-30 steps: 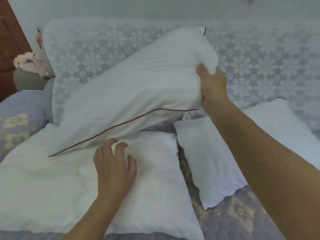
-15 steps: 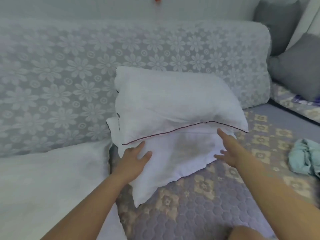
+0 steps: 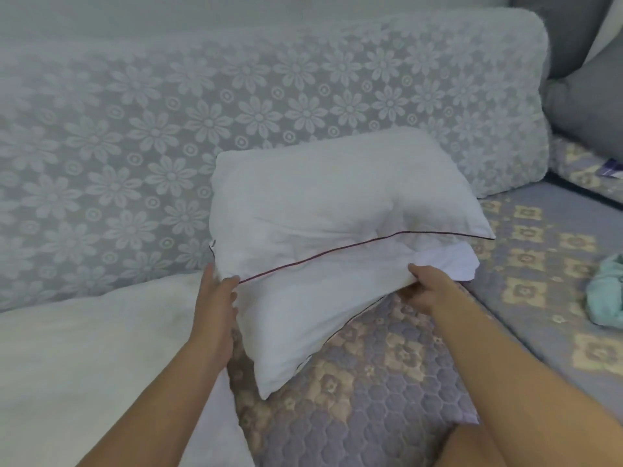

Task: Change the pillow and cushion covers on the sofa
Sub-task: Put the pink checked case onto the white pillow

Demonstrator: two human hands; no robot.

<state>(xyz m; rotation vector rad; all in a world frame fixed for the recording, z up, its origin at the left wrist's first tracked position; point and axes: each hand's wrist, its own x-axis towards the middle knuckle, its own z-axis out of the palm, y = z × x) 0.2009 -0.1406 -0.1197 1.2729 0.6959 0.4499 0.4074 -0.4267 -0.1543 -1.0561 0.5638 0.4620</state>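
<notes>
Two bare white pillows stacked on the sofa seat (image 3: pixel 387 382), leaning toward the floral backrest (image 3: pixel 135 129); upper pillow (image 3: pixel 330 197) carries a dark red piping line along its near edge and lies across the lower pillow (image 3: pixel 296 318); the lower one's near corner points down toward the person.

Left hand (image 3: pixel 215 298) sits at the left end of the piping seam, fingers fairly straight and laid against the side of the stack, thumb at the seam; it reads as pressing, not clasping, though the far fingers are hidden behind the fabric, so a light pinch is possible. Right hand (image 3: pixel 424 288) grips the lower pillow's right edge, fingers curled under and thumb on top, cloth bunched between.

Key relation: the stack's long axis runs left to right, tilting slightly up to the right, and lies directly ahead of both hands; the hands bracket it at opposite ends, neither clearly nearer; any lift or shift likely goes by both ends together.

A third white pillow (image 3: pixel 84 348) lies at lower left, just beside the left forearm; a crumpled pale teal cloth (image 3: pixel 605 291), possibly a cover, lies well apart on the seat at right; grey cushions (image 3: pixel 586 99) beyond the backrest at right.
</notes>
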